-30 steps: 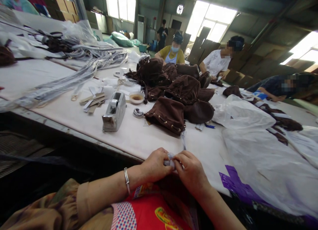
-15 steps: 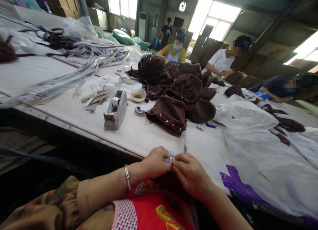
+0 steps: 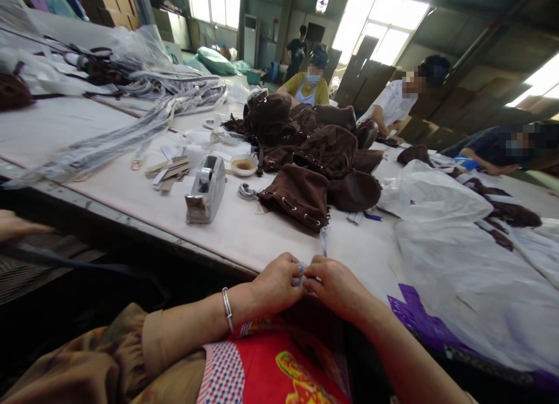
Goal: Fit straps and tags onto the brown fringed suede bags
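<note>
Close together at the near edge of the table (image 3: 227,241), my left hand (image 3: 277,283) and my right hand (image 3: 334,284) both pinch a small piece of clear plastic wrap (image 3: 300,274). What the wrap covers is mostly hidden by my fingers. A thin plastic-wrapped strip (image 3: 324,241) rises just beyond my right hand toward a brown drawstring bag (image 3: 299,197) with metal eyelets. Dark brown material shows dimly below my hands, over the red apron (image 3: 271,363). To the left of the bag stands a grey tape dispenser (image 3: 206,190).
More brown bags (image 3: 323,142) are heaped behind. Plastic-wrapped straps (image 3: 144,121), card strips (image 3: 170,172) and a small dish (image 3: 243,166) lie leftward. Clear plastic bags (image 3: 463,264) cover the right side. Co-workers (image 3: 308,87) are across the table; another person's hand (image 3: 20,224) shows at far left.
My right hand's fingers have curled in closer on the wrap, and a white bit seen between the hands is now hidden. Another person's hand has appeared at the left edge.
</note>
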Tool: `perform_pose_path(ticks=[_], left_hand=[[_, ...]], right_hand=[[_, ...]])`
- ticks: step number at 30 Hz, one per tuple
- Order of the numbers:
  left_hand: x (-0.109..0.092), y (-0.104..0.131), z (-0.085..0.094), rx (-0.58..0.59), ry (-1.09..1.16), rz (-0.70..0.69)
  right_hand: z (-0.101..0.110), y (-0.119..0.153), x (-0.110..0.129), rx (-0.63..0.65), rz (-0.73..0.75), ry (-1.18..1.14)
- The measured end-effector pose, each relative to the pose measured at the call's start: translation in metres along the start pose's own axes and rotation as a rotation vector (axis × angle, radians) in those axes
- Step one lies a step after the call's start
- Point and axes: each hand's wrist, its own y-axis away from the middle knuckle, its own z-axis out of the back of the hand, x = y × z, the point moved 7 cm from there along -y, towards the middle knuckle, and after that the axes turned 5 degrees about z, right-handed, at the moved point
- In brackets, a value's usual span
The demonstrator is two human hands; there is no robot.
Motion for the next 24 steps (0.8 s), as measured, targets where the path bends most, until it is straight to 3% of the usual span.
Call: perform_pose_path(ticks=[16,24], left_hand=[[0.008,0.002,-0.001,0.116,-0.077,-0.014],[0.009,-0.003,0.003,0.181,-0.213,0.019]], right_hand=[[-0.008,0.001,0.009,0.041,0.15,0.135],[-0.009,0.009,0.02,-0.137,0.29,0.427]])
